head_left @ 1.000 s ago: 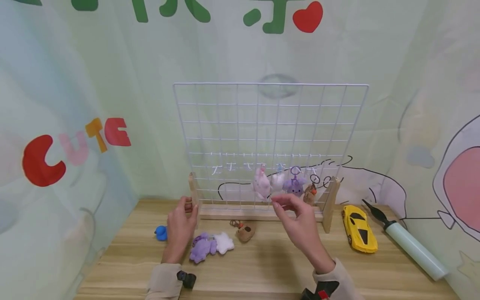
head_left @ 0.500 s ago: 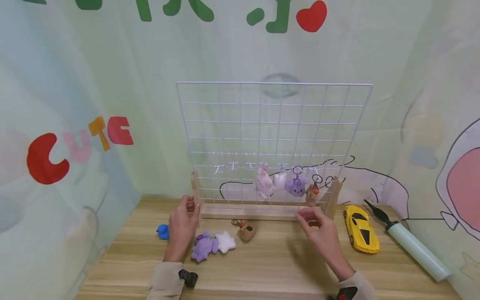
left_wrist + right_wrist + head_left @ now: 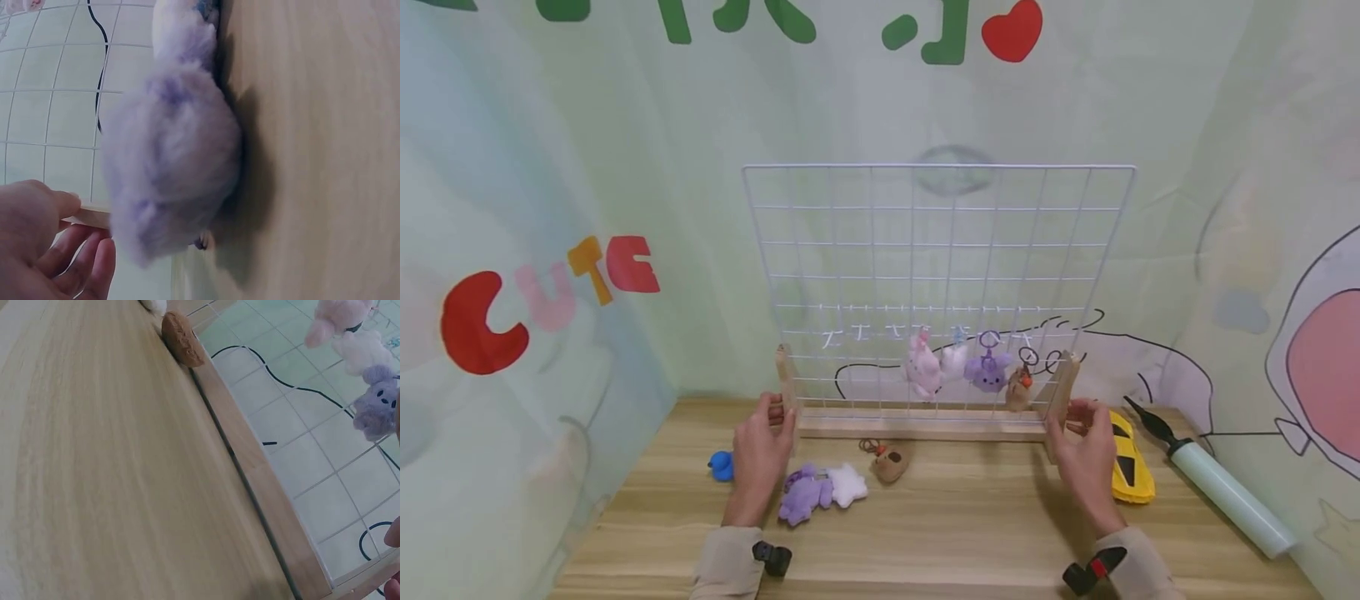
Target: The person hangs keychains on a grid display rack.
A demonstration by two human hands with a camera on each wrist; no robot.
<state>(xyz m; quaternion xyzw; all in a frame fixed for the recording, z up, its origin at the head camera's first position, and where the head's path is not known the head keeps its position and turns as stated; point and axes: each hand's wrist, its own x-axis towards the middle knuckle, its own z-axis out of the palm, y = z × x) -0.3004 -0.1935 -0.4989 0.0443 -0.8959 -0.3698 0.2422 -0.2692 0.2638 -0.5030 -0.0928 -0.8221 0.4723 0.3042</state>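
A white wire grid (image 3: 936, 250) stands in a wooden base (image 3: 917, 423) with a wooden post at each end. My left hand (image 3: 772, 419) grips the left post (image 3: 786, 375), whose end shows beside my fingers (image 3: 59, 240) in the left wrist view. My right hand (image 3: 1081, 418) grips the right post (image 3: 1063, 379). On the grid's lower row hang a pink plush (image 3: 922, 368), a white plush (image 3: 956, 359), a purple plush (image 3: 987, 372) and a brown plush (image 3: 1018, 390). The right wrist view shows the base (image 3: 262, 481) and the hanging plushes (image 3: 379, 405).
In front of the stand, a purple plush (image 3: 803, 496), a white plush (image 3: 848, 484) and a brown plush (image 3: 888, 464) lie on the wooden table (image 3: 940, 533). A blue duck (image 3: 721, 465) sits left of my left hand. At right lie a yellow toy car (image 3: 1129, 477) and a hand pump (image 3: 1221, 492).
My right hand moved right and down from in front of the hanging plushes to the stand's right post and took hold of it. My left hand stayed on the left post.
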